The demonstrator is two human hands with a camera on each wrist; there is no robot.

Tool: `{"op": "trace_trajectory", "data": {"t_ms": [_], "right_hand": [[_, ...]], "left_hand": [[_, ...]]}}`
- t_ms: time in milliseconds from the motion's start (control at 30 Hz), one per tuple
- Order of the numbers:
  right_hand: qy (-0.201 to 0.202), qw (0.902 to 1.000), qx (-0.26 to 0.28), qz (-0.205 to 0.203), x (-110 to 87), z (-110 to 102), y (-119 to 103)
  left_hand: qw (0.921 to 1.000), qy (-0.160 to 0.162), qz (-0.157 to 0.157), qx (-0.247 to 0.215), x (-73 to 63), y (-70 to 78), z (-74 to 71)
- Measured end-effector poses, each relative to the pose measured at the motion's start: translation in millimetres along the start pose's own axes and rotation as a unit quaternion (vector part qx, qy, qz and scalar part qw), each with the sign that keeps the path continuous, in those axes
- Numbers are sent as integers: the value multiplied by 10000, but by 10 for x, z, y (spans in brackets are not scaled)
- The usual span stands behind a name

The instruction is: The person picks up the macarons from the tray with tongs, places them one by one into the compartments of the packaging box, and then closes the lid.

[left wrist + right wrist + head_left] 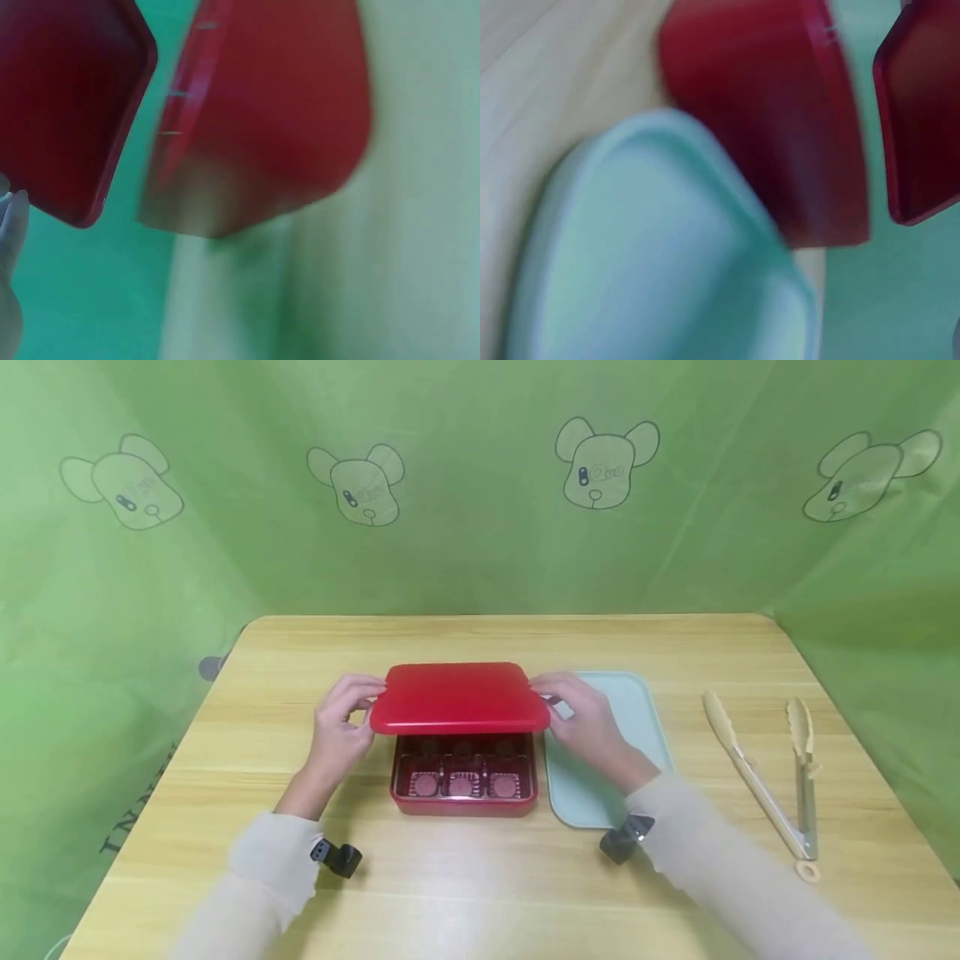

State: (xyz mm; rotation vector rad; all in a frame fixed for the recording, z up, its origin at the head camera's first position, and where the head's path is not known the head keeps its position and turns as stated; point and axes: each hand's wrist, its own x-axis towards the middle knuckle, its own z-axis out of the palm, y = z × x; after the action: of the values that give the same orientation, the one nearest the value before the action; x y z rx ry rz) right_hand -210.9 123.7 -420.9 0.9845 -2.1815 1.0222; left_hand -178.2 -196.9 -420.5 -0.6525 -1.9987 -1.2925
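Both hands hold a red lid (pixel 461 697) by its two short sides, raised above a red box (pixel 463 807). My left hand (pixel 341 722) pinches the left edge with fingers and thumb, while my right hand (pixel 588 718) grips the right edge. The lid's underside (pixel 67 97) faces the left wrist camera, with a gap between it and the box wall (pixel 285 105). Under the lid's front edge, a clear divided insert shows inside the box, with round brownish-pink pieces (pixel 426 785) in its front compartments. The lid hides most of the back compartments.
A pale blue-green tray (pixel 592 797) lies just right of the box, partly beneath my right forearm. Farther right, spread tongs (pixel 765 789) with beige tips rest on the wooden table (pixel 465 893). Green cloth (pixel 480 560) printed with bear heads surrounds the table's back and sides.
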Motion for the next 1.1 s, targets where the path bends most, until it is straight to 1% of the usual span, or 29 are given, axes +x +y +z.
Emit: {"op": "trace_trajectory", "data": {"t_ms": [100, 233, 267, 333, 400, 500, 533, 600, 633, 767, 800, 867, 933, 1000, 1067, 1100], "right_hand": [[-7, 9986, -347, -392, -122, 25, 71], [-1, 9942, -722, -795, -258, 86, 131], [-26, 9927, -795, -902, -280, 99, 138], [-75, 9895, -894, -1130, -313, 121, 148], [-160, 9863, -916, -1365, -342, 136, 158], [-303, 9813, -915, -1663, -386, 149, 179], [-369, 9806, -908, -1698, -401, 151, 186], [-474, 9792, -902, -1754, -426, 153, 202], [-529, 9788, -920, -1751, -436, 150, 208], [-757, 9771, -1023, -1705, -476, 125, 225], [-803, 9765, -1045, -1706, -483, 117, 223], [-917, 9754, -1080, -1687, -497, 101, 225], [-996, 9747, -1084, -1681, -505, 86, 224], [-1049, 9742, -1083, -1680, -521, 74, 232], [-1130, 9761, -1088, -1504, -531, 57, 228], [-1171, 9789, -1068, -1287, -533, 49, 221]], "left_hand": [[9998, -112, 51, 185, -102, -59, 66], [9986, -228, 83, 477, -235, -124, 122], [9978, -312, 107, 573, -267, -134, 126], [9947, -579, 222, 821, -335, -151, 122], [9878, -936, 385, 1183, -402, -159, 107], [9726, -1459, 699, 1669, -472, -150, 80], [9672, -1583, 791, 1821, -486, -150, 72], [9590, -1795, 879, 2010, -497, -138, 59], [9554, -1884, 917, 2083, -497, -132, 55], [9429, -2239, 887, 2301, -493, -112, 49], [9402, -2312, 869, 2344, -494, -108, 48], [9375, -2391, 857, 2378, -497, -106, 45], [9371, -2431, 734, 2396, -494, -94, 43], [9403, -2428, 425, 2345, -481, -76, 48], [9452, -2434, -167, 2168, -455, -57, 49], [9468, -2423, -527, 2049, -436, -50, 49]]}}
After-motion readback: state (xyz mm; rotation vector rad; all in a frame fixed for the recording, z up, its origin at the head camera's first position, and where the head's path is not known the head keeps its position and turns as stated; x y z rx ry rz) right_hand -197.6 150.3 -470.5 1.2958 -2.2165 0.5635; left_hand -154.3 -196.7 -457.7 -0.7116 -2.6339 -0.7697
